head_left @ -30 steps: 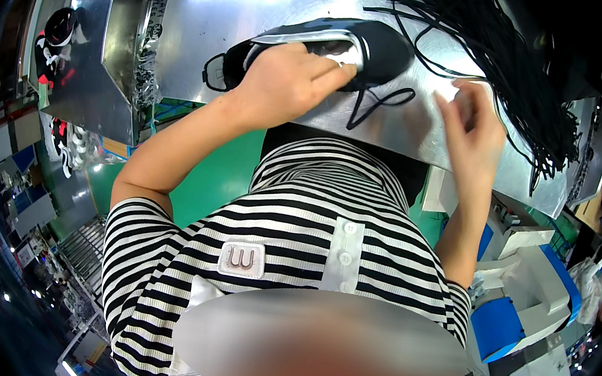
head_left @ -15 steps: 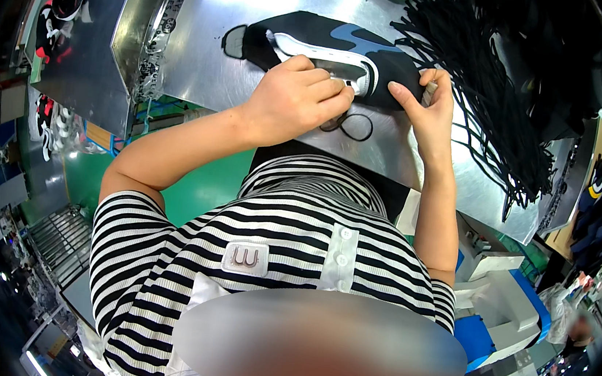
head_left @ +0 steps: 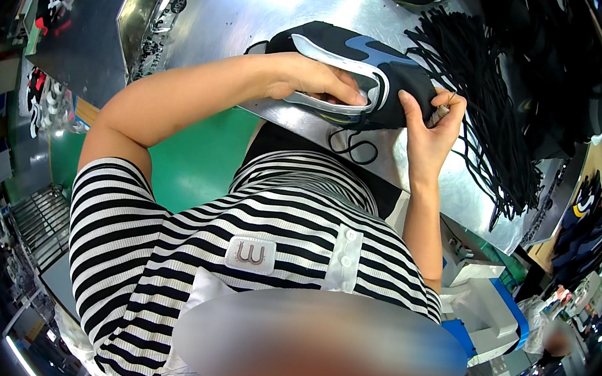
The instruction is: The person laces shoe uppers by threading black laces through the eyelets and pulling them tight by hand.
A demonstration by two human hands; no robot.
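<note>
striped shirt [head_left: 240,211] nearest the camera. beyond it, left hand [head_left: 312,83] lies on the black shoe [head_left: 358,65], fingers curled over its silver-trimmed edge. right hand [head_left: 429,124] grips the shoe's right end, fingers clenched round a lace tip. shoe rests at the near edge of the metal tabletop [head_left: 261,8]. bundle of black laces [head_left: 486,97] lies beyond, right.

The person wears a short-sleeved ribbed top [head_left: 163,247] in black and white stripes, with a white button placket [head_left: 344,255] and a small chest patch [head_left: 250,254]; forearms bare.
</note>
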